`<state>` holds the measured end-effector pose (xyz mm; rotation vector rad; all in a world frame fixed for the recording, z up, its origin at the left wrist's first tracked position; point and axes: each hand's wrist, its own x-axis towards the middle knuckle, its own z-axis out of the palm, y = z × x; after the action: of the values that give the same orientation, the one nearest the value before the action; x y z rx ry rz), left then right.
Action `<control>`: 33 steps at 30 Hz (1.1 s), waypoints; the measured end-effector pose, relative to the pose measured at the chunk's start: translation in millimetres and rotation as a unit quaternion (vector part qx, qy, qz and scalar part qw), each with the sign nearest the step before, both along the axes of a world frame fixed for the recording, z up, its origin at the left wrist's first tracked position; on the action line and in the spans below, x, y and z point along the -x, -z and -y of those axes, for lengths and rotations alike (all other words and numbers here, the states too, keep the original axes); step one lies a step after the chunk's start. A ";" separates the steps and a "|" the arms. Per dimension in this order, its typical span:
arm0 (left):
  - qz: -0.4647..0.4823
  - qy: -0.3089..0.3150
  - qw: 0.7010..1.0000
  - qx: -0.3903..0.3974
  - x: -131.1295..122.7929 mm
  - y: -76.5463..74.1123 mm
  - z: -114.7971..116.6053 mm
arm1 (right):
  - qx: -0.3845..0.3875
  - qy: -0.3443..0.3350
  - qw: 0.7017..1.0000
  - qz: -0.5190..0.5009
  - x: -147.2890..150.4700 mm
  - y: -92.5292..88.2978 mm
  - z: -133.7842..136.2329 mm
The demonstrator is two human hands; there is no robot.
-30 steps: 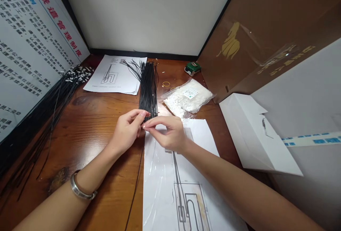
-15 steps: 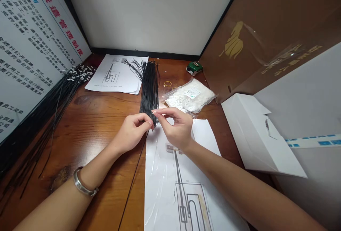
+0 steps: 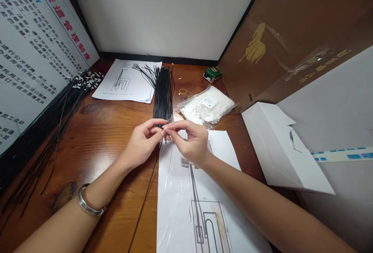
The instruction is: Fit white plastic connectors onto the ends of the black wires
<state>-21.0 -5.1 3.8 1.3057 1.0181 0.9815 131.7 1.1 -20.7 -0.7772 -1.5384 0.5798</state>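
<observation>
My left hand (image 3: 142, 142) pinches the end of a single black wire (image 3: 143, 208), which trails down over the wooden table. Close against it, my right hand (image 3: 190, 140) holds a tiny white connector (image 3: 165, 128) between thumb and index finger. The fingertips of both hands meet, so whether the wire end sits inside the connector cannot be seen. Just beyond them lies a thick bundle of black wires (image 3: 163, 93). A clear bag of small white connectors (image 3: 210, 103) rests behind my right hand. Under that hand is a printed drawing sheet (image 3: 175, 206).
On the left, a pile of black wires with white connectors (image 3: 87, 80) leans along a printed board (image 3: 35, 51). Another drawing sheet (image 3: 116, 89), a green tape measure (image 3: 212, 74) and a yellow rubber band (image 3: 183, 91) lie at the back. A white box (image 3: 262, 144) and brown carton (image 3: 291, 31) stand right.
My right hand has come down and left, bringing the white connector to the wire end. The left hand's index finger has lifted and stretched toward the right fingertips.
</observation>
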 end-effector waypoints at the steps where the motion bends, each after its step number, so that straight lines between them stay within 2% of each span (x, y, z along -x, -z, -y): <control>1: 0.002 -0.001 1.000 -0.001 -0.1 -0.2 -0.2 | 0.009 0.000 1.000 -0.006 0.1 0.0 -0.1; 6: 0.016 -0.027 0.999 0.010 -0.7 -2.4 -0.5 | 0.079 0.019 0.996 -0.041 -1.7 0.4 -5.2; 11: 0.053 -0.050 0.997 0.033 -0.8 -2.7 -2.2 | 0.140 -0.012 0.988 -0.065 -3.5 2.8 -12.0; 18: 0.104 -0.038 0.992 0.052 -5.1 -1.8 -4.8 | 0.219 -0.049 0.964 -0.140 -1.3 -0.1 -11.8; 23: 0.068 -0.034 0.996 0.043 -5.5 1.8 -2.3 | 0.243 -0.055 0.959 -0.135 -2.1 -1.9 -10.5; 33: 0.047 -0.071 0.996 0.025 -4.7 2.4 -2.6 | 0.223 -0.066 0.967 -0.104 -2.4 -4.8 -9.8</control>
<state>-16.3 -2.4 1.4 1.1478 1.0675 1.1086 134.2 10.9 -15.9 -0.9217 -1.2857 1.0972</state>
